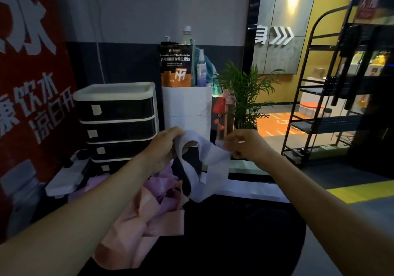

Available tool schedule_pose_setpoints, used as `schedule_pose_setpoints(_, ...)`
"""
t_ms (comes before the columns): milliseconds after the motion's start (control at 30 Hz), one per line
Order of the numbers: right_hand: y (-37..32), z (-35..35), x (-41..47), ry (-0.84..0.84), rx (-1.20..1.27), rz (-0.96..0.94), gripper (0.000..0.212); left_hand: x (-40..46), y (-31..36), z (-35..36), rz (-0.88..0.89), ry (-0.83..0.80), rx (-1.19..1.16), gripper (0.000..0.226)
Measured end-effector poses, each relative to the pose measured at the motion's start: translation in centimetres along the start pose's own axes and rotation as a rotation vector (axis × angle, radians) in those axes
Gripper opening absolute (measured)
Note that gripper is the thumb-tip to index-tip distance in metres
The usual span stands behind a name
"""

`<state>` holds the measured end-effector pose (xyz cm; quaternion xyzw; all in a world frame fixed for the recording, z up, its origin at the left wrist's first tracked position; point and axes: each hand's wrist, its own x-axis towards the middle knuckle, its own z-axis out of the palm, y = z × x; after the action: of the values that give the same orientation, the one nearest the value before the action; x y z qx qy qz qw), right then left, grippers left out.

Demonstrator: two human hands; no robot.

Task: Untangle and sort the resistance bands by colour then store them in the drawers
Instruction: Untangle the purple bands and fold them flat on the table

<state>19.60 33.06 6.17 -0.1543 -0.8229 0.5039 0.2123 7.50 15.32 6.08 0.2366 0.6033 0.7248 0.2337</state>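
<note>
A pale lilac resistance band [210, 169] is stretched between my hands above the dark counter. My left hand [165, 145] grips its left end, and my right hand [245, 145] pinches its right edge. A black band [189, 162] threads through the lilac loop. Below them hang a tangle of a pink-purple band [162, 185] and a peach band [140, 222]. The drawer unit [117, 122], black fronts in a white frame with small paper labels, stands behind my left hand, its visible drawers closed.
White and dark bands [68, 177] lie in a heap left of the drawers. A white bin [186, 107] with a supplement pouch and bottles stands behind. A potted palm [247, 96] and black metal rack [324, 113] are to the right. A red poster covers the left wall.
</note>
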Motion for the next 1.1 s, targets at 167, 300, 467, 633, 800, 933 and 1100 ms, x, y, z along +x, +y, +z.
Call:
schedule_pose_setpoints(167,0.2,0.4,-0.5,-0.15,-0.115,0.011,0.024,0.5,-0.1,1.0,0.026,-0.074,-0.072,0.027)
schedule_pose_setpoints(300,0.9,1.7,-1.0,-0.288,-0.202,-0.028,0.036,0.7,-0.1,1.6,0.008,-0.108,-0.11,0.039)
schedule_pose_setpoints(467,1.4,2.5,-1.1,-0.331,-0.074,-0.07,0.01,0.3,0.3,2.3,0.007,-0.14,-0.143,0.04)
schedule_pose_setpoints(633,0.9,2.9,-1.2,-0.385,0.16,-0.015,0.038,-0.1,0.7,2.1,-0.017,-0.147,-0.162,0.048)
schedule_pose_setpoints(800,1.1,3.0,-1.3,-0.394,0.103,-0.042,0.031,-0.2,0.8,1.8,-0.014,-0.128,-0.217,0.042)
schedule_pose_setpoints(933,1.2,2.8,-1.3,-0.273,-0.039,-0.051,0.017,-0.3,0.6,1.3,-0.007,-0.11,-0.192,0.03)
schedule_pose_setpoints(1100,0.8,0.6,-0.7,0.001,-0.335,-0.177,0.018,-0.2,0.6,0.7,-0.014,-0.042,-0.071,0.02)
